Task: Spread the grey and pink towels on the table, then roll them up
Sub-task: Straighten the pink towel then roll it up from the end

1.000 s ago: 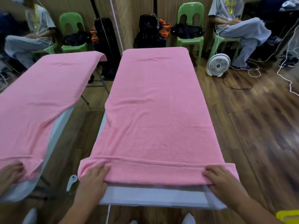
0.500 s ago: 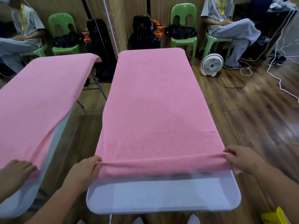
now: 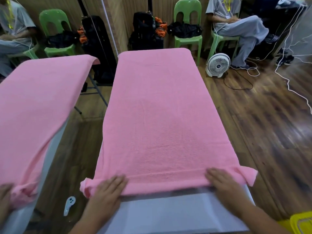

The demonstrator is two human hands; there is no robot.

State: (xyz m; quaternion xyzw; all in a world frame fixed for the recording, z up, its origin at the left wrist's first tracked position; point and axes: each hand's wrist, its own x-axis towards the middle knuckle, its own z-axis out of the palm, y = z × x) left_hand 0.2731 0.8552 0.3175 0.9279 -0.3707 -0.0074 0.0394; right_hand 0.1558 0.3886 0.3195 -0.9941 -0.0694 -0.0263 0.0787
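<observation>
Pink towel [image 3: 160, 119] lies spread along the white table [image 3: 168, 215], its near end turned into a short roll across the table's width at six o'clock. Left hand [image 3: 108, 191] presses flat on the roll toward seven o'clock, fingers stretched out and close together, gripping nothing. Right hand [image 3: 222, 183] lies flat on the roll at five o'clock, fingers extended, palm down on the cloth. Both roll ends poke out past the table's sides. Bare tabletop shows nearest the person. At nine o'clock a mirror repeats the scene. A white fan [image 3: 217, 65] stands on the wooden floor [image 3: 270, 124] at two o'clock, a green chair [image 3: 188, 22] at twelve.
</observation>
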